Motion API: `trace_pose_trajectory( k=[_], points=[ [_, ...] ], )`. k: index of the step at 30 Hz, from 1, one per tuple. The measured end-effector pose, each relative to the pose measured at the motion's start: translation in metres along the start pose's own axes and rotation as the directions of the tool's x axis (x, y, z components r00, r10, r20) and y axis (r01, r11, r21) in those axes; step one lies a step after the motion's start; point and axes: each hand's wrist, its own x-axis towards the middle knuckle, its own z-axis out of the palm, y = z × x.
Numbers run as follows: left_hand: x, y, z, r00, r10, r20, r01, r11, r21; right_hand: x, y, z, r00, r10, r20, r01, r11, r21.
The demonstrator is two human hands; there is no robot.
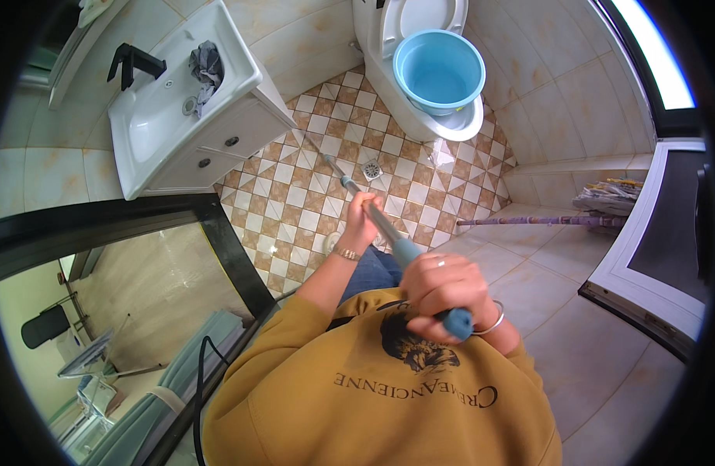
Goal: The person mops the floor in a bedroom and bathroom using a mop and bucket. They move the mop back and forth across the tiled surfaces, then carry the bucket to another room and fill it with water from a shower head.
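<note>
A long metal pole with light blue grips [383,221] slants from my chest down to the tiled floor beside the sink cabinet. My right hand [445,288] is closed around its upper grip, near the blue end. Lower down, my left hand [364,216] wraps the metal shaft. The pole's far end runs to the foot of the cabinet, and what it carries there cannot be made out. A round floor drain [371,169] lies just right of the pole.
A blue bucket [439,73] stands on the toilet bowl [471,125]. Grey cloths [206,64] lie in the white washbasin [142,128] with a black faucet [133,65]. At the right are a patterned pole [538,221] and an open window sash [631,244]. A dark-framed doorway [235,256] is at the left.
</note>
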Motion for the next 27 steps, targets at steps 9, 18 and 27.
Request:
trace_pose_trajectory(
  k=[9, 18, 27],
  points=[
    [-0.018, 0.017, -0.049, 0.982, 0.083, -0.169, -0.071, 0.995, 0.075, 0.005, 0.015, 0.005, 0.997, -0.027, -0.078, 0.039, 0.987, 0.153],
    [0.033, -0.033, -0.018, 0.995, -0.030, -0.096, 0.045, 0.987, 0.154, -0.042, 0.009, -0.016, 0.929, 0.034, -0.369, -0.041, 0.999, -0.010],
    [0.044, -0.054, 0.031, 0.997, -0.065, -0.050, 0.075, 0.966, 0.246, -0.034, -0.016, -0.030, 0.878, -0.089, -0.470, 0.028, 0.990, -0.135]
  ],
)
